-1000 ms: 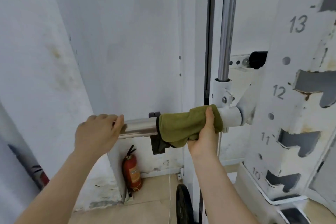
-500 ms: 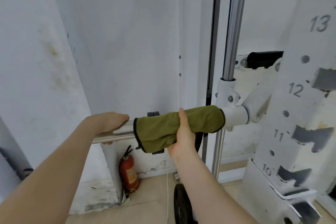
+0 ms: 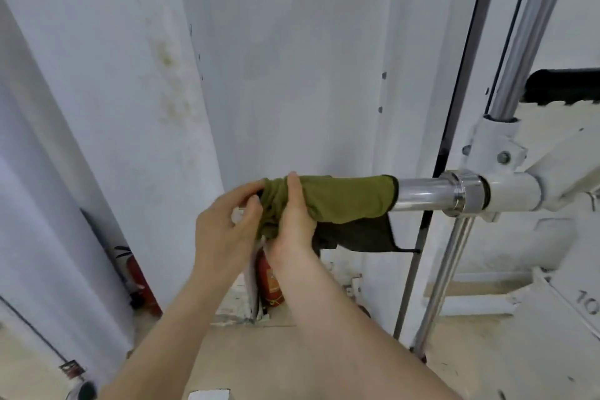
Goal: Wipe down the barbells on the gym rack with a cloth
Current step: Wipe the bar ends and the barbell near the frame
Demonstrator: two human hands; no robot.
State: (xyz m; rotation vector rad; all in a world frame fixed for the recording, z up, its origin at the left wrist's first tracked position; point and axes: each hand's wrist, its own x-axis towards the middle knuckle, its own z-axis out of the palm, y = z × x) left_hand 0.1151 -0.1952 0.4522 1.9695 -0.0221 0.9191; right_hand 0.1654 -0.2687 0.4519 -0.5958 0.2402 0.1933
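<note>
Stains, yellowish, run down the white wall [image 3: 168,75] on the left. Lower and further in, the left hand [image 3: 224,227] has its fingers curled onto the bunched end of the olive cloth [image 3: 344,201], pinching the folds. Right beside it, touching, the right hand [image 3: 292,221] is clamped round the same cloth from below, thumb over the top, squeezing it against the barbell [image 3: 425,193]. Behind both wrists a red fire extinguisher [image 3: 271,282] stands on the floor by the wall; its label is too blurred to read. The cloth sheathes the bar's outer end, with a darker flap hanging underneath. To the right of it bare chrome shows, up to a shiny collar [image 3: 464,193] that butts against the white rack fitting [image 3: 513,195]. A chrome guide rod [image 3: 532,26] rises at a slant through that fitting. At the far right edge the white upright [image 3: 571,318] carries a painted "10", partly cut off.
</note>
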